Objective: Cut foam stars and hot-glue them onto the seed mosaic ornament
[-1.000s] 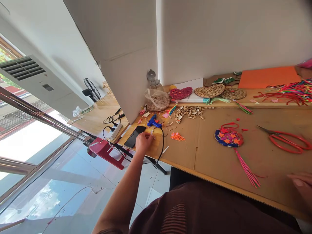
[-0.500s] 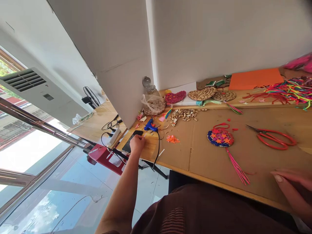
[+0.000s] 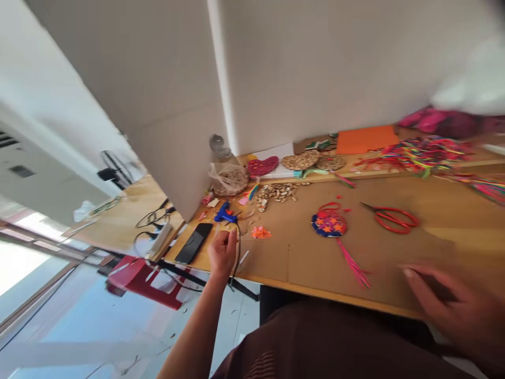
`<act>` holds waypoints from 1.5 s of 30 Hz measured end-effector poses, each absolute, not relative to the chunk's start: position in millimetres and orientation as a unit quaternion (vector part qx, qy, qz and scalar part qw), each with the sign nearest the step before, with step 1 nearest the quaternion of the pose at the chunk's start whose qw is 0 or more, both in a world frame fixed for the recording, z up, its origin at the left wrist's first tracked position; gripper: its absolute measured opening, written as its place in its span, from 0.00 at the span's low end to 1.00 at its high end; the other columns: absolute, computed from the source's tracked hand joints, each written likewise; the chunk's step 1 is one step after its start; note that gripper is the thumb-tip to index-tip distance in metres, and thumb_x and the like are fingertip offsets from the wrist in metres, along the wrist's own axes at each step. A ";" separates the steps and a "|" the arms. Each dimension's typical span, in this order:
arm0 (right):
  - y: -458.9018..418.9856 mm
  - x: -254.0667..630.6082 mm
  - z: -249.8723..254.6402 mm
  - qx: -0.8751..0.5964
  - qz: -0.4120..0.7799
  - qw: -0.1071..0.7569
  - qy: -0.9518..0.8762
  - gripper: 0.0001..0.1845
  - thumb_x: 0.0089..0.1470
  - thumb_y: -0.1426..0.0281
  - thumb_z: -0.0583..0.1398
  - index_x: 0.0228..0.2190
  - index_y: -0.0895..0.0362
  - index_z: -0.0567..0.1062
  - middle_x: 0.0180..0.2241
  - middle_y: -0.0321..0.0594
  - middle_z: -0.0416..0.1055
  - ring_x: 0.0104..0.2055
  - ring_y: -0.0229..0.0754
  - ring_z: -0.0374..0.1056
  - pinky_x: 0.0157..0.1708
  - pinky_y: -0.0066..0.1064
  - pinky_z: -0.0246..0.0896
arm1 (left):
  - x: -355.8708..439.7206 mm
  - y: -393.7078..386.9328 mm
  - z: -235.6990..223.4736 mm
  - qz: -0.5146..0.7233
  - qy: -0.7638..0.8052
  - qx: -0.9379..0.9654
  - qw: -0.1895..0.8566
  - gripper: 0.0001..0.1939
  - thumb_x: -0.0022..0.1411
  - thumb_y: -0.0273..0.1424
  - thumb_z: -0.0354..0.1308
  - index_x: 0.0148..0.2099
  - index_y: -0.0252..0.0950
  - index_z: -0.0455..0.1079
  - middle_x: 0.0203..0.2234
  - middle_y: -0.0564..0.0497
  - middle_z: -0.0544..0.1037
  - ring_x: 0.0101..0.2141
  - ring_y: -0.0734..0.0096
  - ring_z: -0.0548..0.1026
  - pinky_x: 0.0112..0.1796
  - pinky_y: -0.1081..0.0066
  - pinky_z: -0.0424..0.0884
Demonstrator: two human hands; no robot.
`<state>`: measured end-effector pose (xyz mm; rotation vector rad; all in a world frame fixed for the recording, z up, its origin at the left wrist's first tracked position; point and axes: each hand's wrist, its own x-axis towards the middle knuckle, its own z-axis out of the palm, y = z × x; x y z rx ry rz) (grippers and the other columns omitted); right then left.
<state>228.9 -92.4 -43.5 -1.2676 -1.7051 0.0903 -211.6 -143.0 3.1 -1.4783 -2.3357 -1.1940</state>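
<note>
My left hand [image 3: 223,251] is closed over the left end of the table, between a black phone [image 3: 194,243] and the black cord of a blue glue gun [image 3: 225,212]. What its fingers hold, if anything, is too small to make out. At the right front edge, my right hand [image 3: 445,297] has thumb and forefinger pinched together; I cannot tell whether anything is between them. A round ornament [image 3: 329,224] with orange stars, blue edging and a pink tassel [image 3: 353,263] lies between the hands. Red-handled scissors [image 3: 394,219] rest to its right, blades pointing left.
Orange scraps [image 3: 261,232] and a peanut shell pile [image 3: 278,193] lie beyond my left hand. Behind are a bag of nuts [image 3: 229,180], a pink heart [image 3: 263,166], peanut-shell discs [image 3: 301,160], orange paper [image 3: 366,139] and colourful cords [image 3: 426,152]. A power strip [image 3: 161,239] sits left.
The view has swung to the right. My left hand has drawn away from the phone towards the glue gun's cord, and more of my right hand has come into sight. The ornament and scissors stay put.
</note>
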 end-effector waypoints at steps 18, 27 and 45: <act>-106.8 227.5 -20.9 -0.457 0.070 0.473 -0.750 0.04 0.58 0.73 0.60 0.32 0.53 0.74 0.32 0.40 0.74 0.37 0.46 0.71 0.41 0.40 0.66 | -144.9 -139.7 -34.6 -0.370 -0.635 -0.678 0.014 0.15 0.67 0.28 0.49 0.53 0.38 0.71 0.39 0.48 0.80 0.40 0.66 0.79 0.43 0.66 0.74; -97.4 216.1 -13.1 -0.435 0.066 0.414 -0.797 0.06 0.60 0.72 0.59 0.35 0.53 0.77 0.36 0.40 0.76 0.43 0.47 0.69 0.48 0.42 0.63 | -132.5 -133.0 -29.6 -0.323 -0.550 -0.769 0.035 0.12 0.68 0.27 0.51 0.49 0.39 0.71 0.41 0.46 0.79 0.44 0.62 0.76 0.47 0.61 0.71; -30.9 148.1 8.7 -0.463 -0.020 0.215 -0.859 0.19 0.63 0.70 0.51 0.50 0.54 0.77 0.57 0.43 0.69 0.64 0.57 0.49 0.59 0.52 0.45 | -49.4 -43.9 -19.1 -0.261 -0.601 -0.750 -0.091 0.41 0.60 0.42 0.61 0.69 0.38 0.47 0.59 0.38 0.69 0.59 0.52 0.64 0.56 0.51 0.59</act>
